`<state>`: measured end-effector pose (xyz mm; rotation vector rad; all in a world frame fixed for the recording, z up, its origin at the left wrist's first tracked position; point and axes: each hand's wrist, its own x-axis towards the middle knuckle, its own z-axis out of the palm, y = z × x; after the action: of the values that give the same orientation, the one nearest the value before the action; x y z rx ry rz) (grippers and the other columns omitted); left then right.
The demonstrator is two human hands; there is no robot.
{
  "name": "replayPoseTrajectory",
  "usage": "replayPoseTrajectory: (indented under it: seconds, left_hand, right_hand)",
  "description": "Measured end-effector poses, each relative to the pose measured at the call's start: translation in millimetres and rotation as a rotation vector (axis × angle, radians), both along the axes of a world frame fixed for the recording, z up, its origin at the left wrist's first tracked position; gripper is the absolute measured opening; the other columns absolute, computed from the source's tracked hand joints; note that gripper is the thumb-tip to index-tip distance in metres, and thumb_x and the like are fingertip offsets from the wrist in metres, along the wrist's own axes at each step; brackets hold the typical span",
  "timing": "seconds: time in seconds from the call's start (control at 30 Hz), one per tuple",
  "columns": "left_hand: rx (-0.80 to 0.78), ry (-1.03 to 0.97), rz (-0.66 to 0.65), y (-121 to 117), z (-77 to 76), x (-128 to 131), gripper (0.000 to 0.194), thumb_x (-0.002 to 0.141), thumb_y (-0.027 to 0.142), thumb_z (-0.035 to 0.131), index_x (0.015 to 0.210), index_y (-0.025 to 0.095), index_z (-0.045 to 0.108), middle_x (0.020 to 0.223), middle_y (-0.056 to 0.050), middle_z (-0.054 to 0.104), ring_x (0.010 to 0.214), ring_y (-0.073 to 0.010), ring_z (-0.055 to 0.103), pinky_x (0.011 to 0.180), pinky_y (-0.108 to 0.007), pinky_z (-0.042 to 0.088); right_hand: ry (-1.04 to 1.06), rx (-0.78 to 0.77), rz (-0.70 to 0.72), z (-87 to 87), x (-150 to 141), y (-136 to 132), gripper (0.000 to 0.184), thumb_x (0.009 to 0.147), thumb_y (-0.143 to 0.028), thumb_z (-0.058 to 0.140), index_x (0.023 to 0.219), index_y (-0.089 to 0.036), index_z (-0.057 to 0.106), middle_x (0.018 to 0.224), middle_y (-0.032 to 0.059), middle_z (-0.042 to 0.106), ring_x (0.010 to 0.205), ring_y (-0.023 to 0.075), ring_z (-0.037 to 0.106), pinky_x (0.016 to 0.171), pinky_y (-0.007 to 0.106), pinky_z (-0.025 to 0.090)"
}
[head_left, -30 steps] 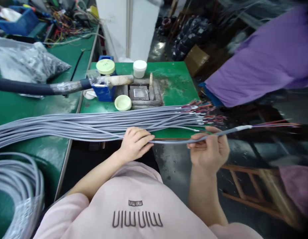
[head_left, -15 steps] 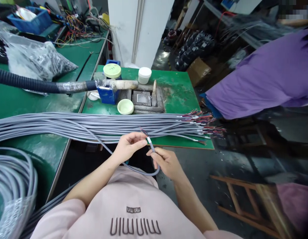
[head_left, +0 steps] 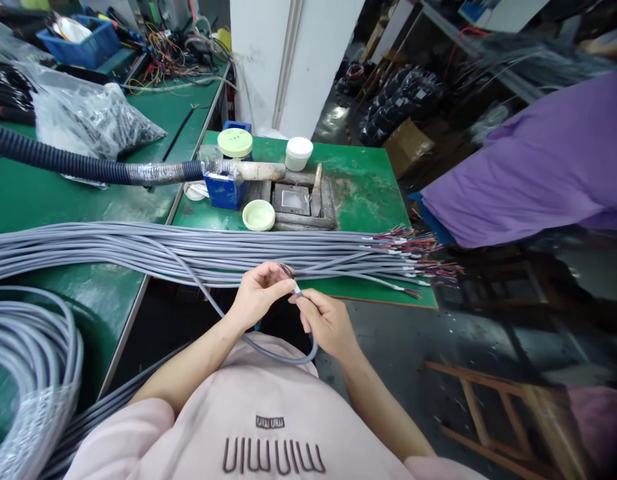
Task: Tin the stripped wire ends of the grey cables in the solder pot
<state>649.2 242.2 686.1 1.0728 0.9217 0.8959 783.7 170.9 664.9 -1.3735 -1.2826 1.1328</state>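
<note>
Between my hands is the end of a grey cable, which loops down near my shirt and back up to the left. My right hand is closed around the cable just below its white-wrapped end. My left hand pinches at the white wrap, with the thin dark and coloured wires standing up beside its fingertips. Just behind my hands, a bundle of grey cables lies across the green table, its stripped coloured wire ends fanned out at the right.
Behind the bundle sit a solder pot, a pale green dish, a white jar and a ribbed hose on a blue box. A cable coil lies left. A person in purple stands right, near a wooden stool.
My right hand has slid up the cable, closer to my left fingertips. My left thumb now covers part of the white wrap. The whole view has shifted slightly.
</note>
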Motion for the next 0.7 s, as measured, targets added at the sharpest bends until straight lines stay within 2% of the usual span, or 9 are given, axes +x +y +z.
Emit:
replayPoseTrajectory:
  seconds: [0.07,0.17,0.3,0.4,0.47,0.57,0.7]
  left_hand:
    - [0.028,-0.001,0.047,3,0.7,-3,0.022,0.061,0.030,0.081,0.068,0.016,0.066,0.077,-0.001,0.067,0.060,-0.0067,0.055,0.053,-0.017,0.047]
    - [0.015,-0.002,0.080,6,-0.3,-5,0.021,0.062,0.030,0.081,0.065,0.015,0.066,0.073,0.000,0.066,0.058,-0.0063,0.055,0.049,-0.016,0.046]
    - [-0.177,-0.103,0.085,6,-4.1,-2,0.024,0.060,0.031,0.082,0.067,0.013,0.066,0.064,0.000,0.064,0.054,-0.0064,0.057,0.051,-0.016,0.049]
    - [-0.311,-0.214,0.135,3,-6.9,3,0.026,0.059,0.029,0.083,0.071,0.013,0.066,0.060,0.002,0.063,0.055,-0.0066,0.060,0.055,-0.016,0.052]
    - [-0.351,-0.257,0.171,1,-8.1,5,0.026,0.058,0.027,0.083,0.072,0.013,0.066,0.062,0.002,0.063,0.057,-0.0071,0.061,0.057,-0.017,0.053]
    - [-0.378,-0.276,0.191,0,-8.8,6,0.028,0.058,0.027,0.083,0.074,0.013,0.065,0.064,0.002,0.065,0.057,-0.0069,0.062,0.058,-0.017,0.053]
    - [-0.360,-0.274,0.232,0,-9.5,5,0.028,0.059,0.029,0.083,0.072,0.014,0.063,0.066,0.003,0.066,0.059,-0.0071,0.063,0.062,-0.019,0.054]
  right_hand:
    - [0.017,-0.013,0.022,-0.3,0,1,0.025,0.091,-0.032,0.044,0.082,-0.019,0.063,0.044,-0.0060,0.048,0.041,0.0089,0.045,0.049,0.021,0.039]
    - [0.011,-0.009,0.040,-0.9,0,2,0.026,0.091,-0.033,0.043,0.082,-0.019,0.064,0.045,-0.0058,0.048,0.042,0.0089,0.046,0.050,0.021,0.040]
    - [-0.009,0.018,0.003,-2.9,-4,1,0.028,0.093,-0.034,0.041,0.085,-0.019,0.064,0.044,-0.0059,0.047,0.041,0.0090,0.046,0.049,0.021,0.040]
    - [-0.066,0.093,-0.082,-6.8,-8,0,0.027,0.094,-0.032,0.042,0.108,-0.019,0.061,0.049,-0.0055,0.051,0.045,0.0104,0.051,0.051,0.022,0.044]
    - [-0.168,0.208,-0.154,-9.8,-9,1,0.033,0.094,-0.029,0.044,0.124,-0.021,0.053,0.066,-0.0006,0.062,0.059,0.0129,0.060,0.061,0.024,0.049]
    - [-0.412,0.381,-0.125,-12.1,-6,6,0.035,0.095,-0.024,0.041,0.127,-0.024,0.055,0.087,0.0063,0.068,0.075,0.0154,0.064,0.073,0.026,0.051]
    - [-0.662,0.438,-0.049,-9.1,-1,14,0.039,0.095,-0.019,0.036,0.126,-0.022,0.060,0.078,0.0062,0.066,0.066,0.0133,0.062,0.066,0.022,0.050]
